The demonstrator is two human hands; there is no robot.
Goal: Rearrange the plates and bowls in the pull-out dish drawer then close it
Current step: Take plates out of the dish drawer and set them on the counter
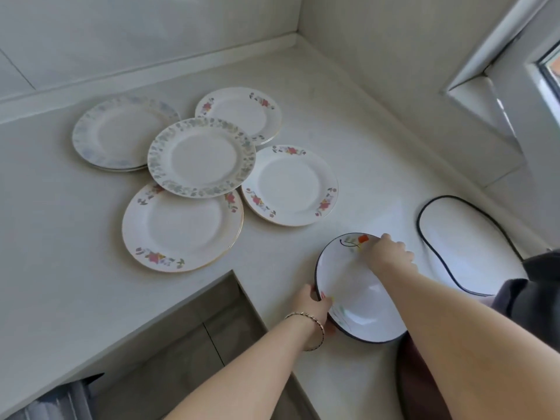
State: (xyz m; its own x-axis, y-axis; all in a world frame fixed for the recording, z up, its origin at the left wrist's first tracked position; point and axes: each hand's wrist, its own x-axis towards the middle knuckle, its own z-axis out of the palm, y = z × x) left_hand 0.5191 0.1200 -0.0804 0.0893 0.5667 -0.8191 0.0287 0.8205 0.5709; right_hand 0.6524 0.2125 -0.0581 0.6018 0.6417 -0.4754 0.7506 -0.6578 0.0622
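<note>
Both hands are gripping a dark-rimmed bowl (354, 286) on the white countertop (348, 116): left hand (313, 301) closing on its near rim, right hand (391, 253) pinching the far rim (five plates (200, 157) lying nearby).

White corner bench (348, 122) carrying dishes

Floral plates (201, 157) lie overlapping at the left; two dark-rimmed bowls (463, 247) lie near the right edge.

Bare counter (357, 122) behind; plates (201, 157) crowding left, dark-rimmed dish (460, 237) right.
</note>
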